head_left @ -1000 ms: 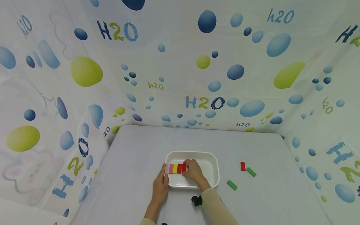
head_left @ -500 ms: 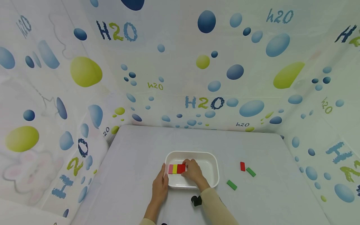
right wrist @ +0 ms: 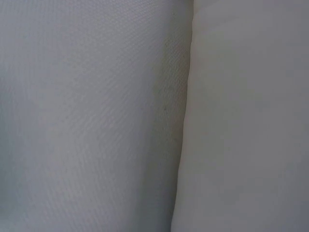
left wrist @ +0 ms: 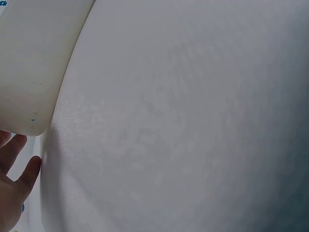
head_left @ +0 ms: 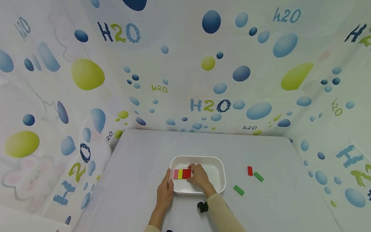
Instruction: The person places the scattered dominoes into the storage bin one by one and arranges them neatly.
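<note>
In the head view, a white tray (head_left: 215,174) stands on the table. Inside its left half lies a row of flat blocks: a pink block (head_left: 175,174), a yellow block (head_left: 180,174) and two red ones side by side. My right hand (head_left: 200,176) reaches into the tray and pinches the rightmost red block (head_left: 188,173), its fingertips partly hiding it. My left hand (head_left: 166,190) touches the tray's left end with fairly straight fingers. In the left wrist view, those fingers (left wrist: 30,176) meet the tray wall (left wrist: 34,72). Only pale surfaces fill the right wrist view.
To the right of the tray lie a loose red block (head_left: 250,171), a green block (head_left: 259,176) and another green block (head_left: 239,190). A black object (head_left: 202,207) sits near the right sleeve (head_left: 221,209). A patterned cloth (head_left: 179,64) hangs around the table (head_left: 139,154).
The rightmost red block has slid left against the other red one, closing the gap between them, with my right hand on it. The left hand stays at the tray's end.
</note>
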The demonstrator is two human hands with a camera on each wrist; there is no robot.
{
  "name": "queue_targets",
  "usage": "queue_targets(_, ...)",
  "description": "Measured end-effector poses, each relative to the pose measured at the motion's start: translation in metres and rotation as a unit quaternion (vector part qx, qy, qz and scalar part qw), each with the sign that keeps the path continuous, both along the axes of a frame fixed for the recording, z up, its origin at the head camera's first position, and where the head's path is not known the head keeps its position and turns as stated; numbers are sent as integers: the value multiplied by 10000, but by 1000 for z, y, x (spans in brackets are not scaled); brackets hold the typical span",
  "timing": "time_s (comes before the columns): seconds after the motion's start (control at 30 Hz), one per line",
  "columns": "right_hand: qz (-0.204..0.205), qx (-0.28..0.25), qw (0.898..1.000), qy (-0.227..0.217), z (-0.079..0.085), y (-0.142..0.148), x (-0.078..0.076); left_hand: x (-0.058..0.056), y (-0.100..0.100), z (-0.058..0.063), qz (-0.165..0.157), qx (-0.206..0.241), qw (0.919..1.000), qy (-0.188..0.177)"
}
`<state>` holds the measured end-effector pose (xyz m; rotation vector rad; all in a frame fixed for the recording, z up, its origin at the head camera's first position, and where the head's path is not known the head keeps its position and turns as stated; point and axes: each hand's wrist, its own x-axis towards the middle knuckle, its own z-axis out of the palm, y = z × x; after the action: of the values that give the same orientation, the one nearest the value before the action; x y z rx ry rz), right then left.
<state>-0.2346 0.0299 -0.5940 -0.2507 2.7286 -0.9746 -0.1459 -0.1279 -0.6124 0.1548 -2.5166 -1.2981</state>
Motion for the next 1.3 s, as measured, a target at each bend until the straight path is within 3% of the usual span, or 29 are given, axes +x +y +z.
queue_targets(0.4,-71,-263,9996,-96,0,4,1,-1,-1,-5,83,-214,9994,242)
queue_targets(0.7,-30,-328,9992,223,10,15,5,0,1,-7,172,-340,9979,533)
queue_targets(1.07,97,-564,9965,607,41,28,15,1,0,-1,-13,123,9998,-142)
queue_targets(1.3,197,-1037,9899,950,52,39,17,0,1,0,6,89,10000,-43)
